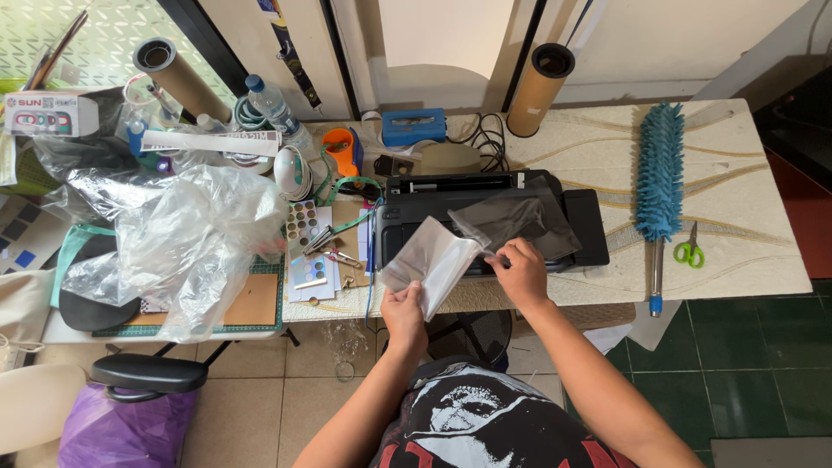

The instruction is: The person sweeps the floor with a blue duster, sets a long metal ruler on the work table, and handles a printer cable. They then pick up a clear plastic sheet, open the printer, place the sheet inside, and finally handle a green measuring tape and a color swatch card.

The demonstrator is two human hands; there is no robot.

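My left hand (404, 305) is closed on the lower edge of a clear plastic sleeve (431, 262), thumb on top and fingers under it, holding it up just above the near edge of the desk (745, 251). My right hand (521, 271) pinches the sleeve's upper right corner between thumb and forefinger, the other fingers curled in. The sleeve hangs in front of a black printer (494, 217), which sits in the middle of the desk, and a second, darker transparent sheet (511, 217) lies over the printer's top, just behind my right hand. To the left of the printer lie small cards and a colour-dot sheet (302, 221) on a brown board, with a big crumpled heap of clear plastic film (195, 238) spreading over a green cutting mat (260, 325). Behind the printer stand a blue box (413, 126) and a cardboard tube (539, 87); another cardboard tube (178, 76) leans at the far left. Well to my right a blue duster (660, 173) lies along the desk, with green-handled scissors (690, 250) just beside its handle.
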